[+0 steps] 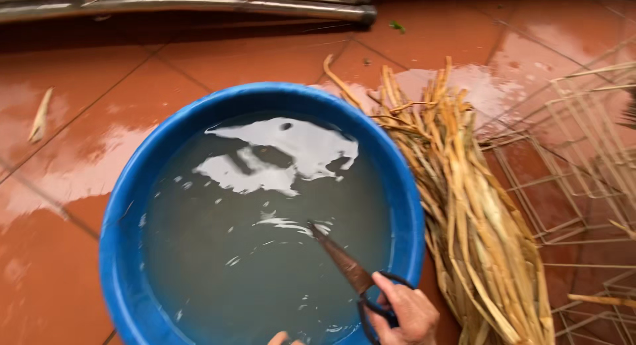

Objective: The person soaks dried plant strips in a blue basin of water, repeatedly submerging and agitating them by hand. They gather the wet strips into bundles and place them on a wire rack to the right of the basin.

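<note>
Lower right of frame: your right hand (405, 313) closed through scissors (348, 269) handles, rusty blades dipped in blue basin (119, 252) water, rinsing likely; left hand (281, 338) barely visible, grip unclear; straw bundle (477, 232) alongside.

The blue basin (126, 219) holds cloudy water and stands on wet red floor tiles (59, 166). Over its lower right rim, the right hand (407, 313) grips the black handles of rusty scissors (344, 265), blades closed and pointing up-left over the water. A fingertip of the left hand (281, 338) shows at the basin's bottom edge. Right of the basin lies a bundle of dry straw strips (477, 219), and beyond that a wire rack (583, 173).
</note>
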